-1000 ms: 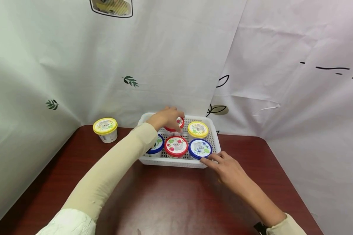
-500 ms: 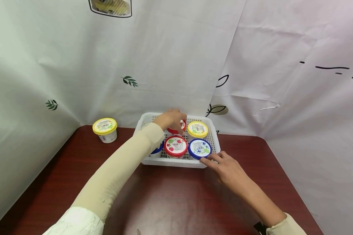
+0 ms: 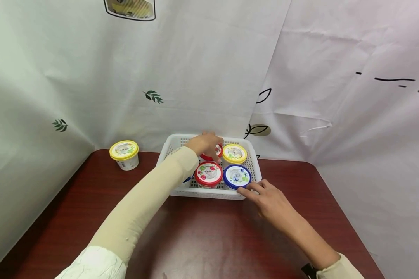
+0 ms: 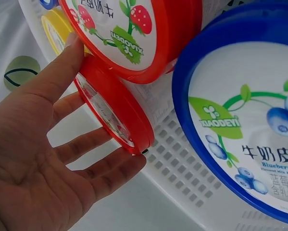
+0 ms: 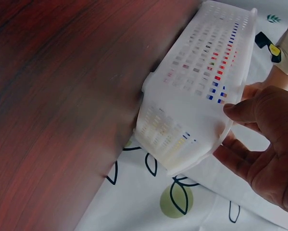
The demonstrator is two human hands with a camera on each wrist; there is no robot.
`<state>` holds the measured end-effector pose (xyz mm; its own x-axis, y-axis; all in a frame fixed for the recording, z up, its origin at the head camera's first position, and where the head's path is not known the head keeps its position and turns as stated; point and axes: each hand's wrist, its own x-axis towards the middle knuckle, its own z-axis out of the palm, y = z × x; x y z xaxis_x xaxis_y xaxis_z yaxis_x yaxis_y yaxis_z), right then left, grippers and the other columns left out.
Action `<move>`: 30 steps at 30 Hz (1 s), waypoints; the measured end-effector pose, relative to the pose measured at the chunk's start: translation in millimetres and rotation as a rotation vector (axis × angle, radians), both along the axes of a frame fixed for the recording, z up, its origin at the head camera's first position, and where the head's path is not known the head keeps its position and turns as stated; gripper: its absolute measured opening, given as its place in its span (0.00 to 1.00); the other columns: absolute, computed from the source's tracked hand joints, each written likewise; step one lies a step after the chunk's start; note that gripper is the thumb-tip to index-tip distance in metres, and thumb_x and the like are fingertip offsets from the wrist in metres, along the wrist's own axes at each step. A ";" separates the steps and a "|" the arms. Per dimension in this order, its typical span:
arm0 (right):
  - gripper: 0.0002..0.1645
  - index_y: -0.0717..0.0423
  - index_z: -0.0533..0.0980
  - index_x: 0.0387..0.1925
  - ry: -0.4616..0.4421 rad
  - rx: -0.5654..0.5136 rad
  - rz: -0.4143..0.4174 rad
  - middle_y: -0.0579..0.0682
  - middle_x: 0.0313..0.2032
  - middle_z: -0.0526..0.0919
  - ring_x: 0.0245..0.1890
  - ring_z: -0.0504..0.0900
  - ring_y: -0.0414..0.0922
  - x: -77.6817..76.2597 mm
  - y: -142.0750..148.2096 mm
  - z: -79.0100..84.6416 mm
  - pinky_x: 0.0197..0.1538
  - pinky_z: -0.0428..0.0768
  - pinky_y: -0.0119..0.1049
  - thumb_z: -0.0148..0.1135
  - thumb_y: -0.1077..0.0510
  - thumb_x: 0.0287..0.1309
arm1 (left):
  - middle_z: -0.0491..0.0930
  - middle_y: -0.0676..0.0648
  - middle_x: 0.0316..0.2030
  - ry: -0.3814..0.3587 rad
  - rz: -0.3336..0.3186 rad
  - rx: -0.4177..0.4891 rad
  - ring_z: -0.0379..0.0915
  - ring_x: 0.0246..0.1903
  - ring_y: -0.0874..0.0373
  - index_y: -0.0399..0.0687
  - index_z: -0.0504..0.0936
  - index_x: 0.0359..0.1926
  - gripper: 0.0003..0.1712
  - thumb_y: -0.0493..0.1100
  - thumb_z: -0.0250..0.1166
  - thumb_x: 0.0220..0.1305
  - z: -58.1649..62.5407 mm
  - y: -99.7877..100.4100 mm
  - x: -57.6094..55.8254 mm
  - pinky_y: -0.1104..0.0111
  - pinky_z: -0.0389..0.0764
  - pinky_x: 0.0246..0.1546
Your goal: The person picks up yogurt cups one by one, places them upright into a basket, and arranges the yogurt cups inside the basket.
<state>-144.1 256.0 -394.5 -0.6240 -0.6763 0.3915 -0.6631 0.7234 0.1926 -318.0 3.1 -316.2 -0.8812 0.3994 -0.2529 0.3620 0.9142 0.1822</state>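
A white plastic basket at the back of the table holds several lidded cups. My left hand reaches into it and grips the rear red-lidded cup, thumb on one side of the lid and fingers along the other. Just in front sits another red-lidded cup. To its right is a blue-lidded cup, with a yellow-lidded cup behind. My left sleeve mostly hides a second blue-lidded cup. My right hand pinches the basket's front right corner at the rim.
One more yellow-lidded cup stands on the dark red table, left of the basket. A white patterned cloth hangs right behind the basket and along both sides of the table.
My left hand and the rear red-lidded cup have shifted slightly right and forward toward the yellow-lidded cup in the basket. The right hand has stayed at the basket corner.
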 end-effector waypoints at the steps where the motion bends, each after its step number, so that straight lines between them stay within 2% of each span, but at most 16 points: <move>1: 0.39 0.40 0.88 0.65 -0.001 0.000 -0.001 0.46 0.51 0.90 0.44 0.81 0.48 0.0 -0.1 0.1 0.42 0.86 0.41 0.83 0.69 0.52 | 0.68 0.40 0.83 -0.004 -0.001 -0.009 0.61 0.82 0.38 0.58 0.74 0.84 0.46 0.56 0.81 0.70 0.1 0.0 0.3 0.41 0.73 0.80; 7: 0.39 0.40 0.89 0.64 0.010 -0.004 0.008 0.46 0.50 0.90 0.44 0.82 0.48 -0.7 -0.5 0.3 0.42 0.86 0.41 0.83 0.69 0.51 | 0.65 0.40 0.85 -0.046 -0.009 -0.036 0.57 0.84 0.36 0.58 0.72 0.84 0.45 0.56 0.79 0.72 2.7 -3.2 1.0 0.41 0.72 0.81; 14: 0.39 0.40 0.89 0.64 0.021 -0.008 0.018 0.46 0.50 0.90 0.43 0.81 0.48 -1.5 -0.8 0.1 0.41 0.86 0.41 0.83 0.70 0.50 | 0.65 0.40 0.85 -0.073 -0.004 -0.071 0.58 0.84 0.37 0.58 0.72 0.84 0.43 0.57 0.77 0.75 1.4 -4.3 -1.2 0.43 0.75 0.78; 21: 0.38 0.40 0.89 0.63 0.019 -0.003 0.011 0.46 0.49 0.90 0.43 0.81 0.48 -1.2 -1.4 0.0 0.42 0.86 0.41 0.83 0.70 0.52 | 0.64 0.40 0.86 -0.058 -0.009 -0.068 0.55 0.86 0.36 0.59 0.71 0.84 0.42 0.57 0.76 0.76 -1.2 -6.3 0.8 0.43 0.75 0.77; 30: 0.38 0.40 0.89 0.63 0.017 0.001 0.007 0.46 0.49 0.90 0.43 0.81 0.48 -0.1 -1.0 0.0 0.41 0.85 0.41 0.83 0.69 0.52 | 0.52 0.40 0.91 -0.102 -0.001 -0.089 0.42 0.91 0.34 0.61 0.62 0.90 0.49 0.61 0.73 0.77 2.8 -5.8 0.4 0.40 0.68 0.84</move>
<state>-144.3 255.0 -394.5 -0.6128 -0.6808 0.4013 -0.6644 0.7188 0.2047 -317.6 -2.6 -313.4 -0.8486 0.3722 -0.3760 0.3468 0.9280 0.1360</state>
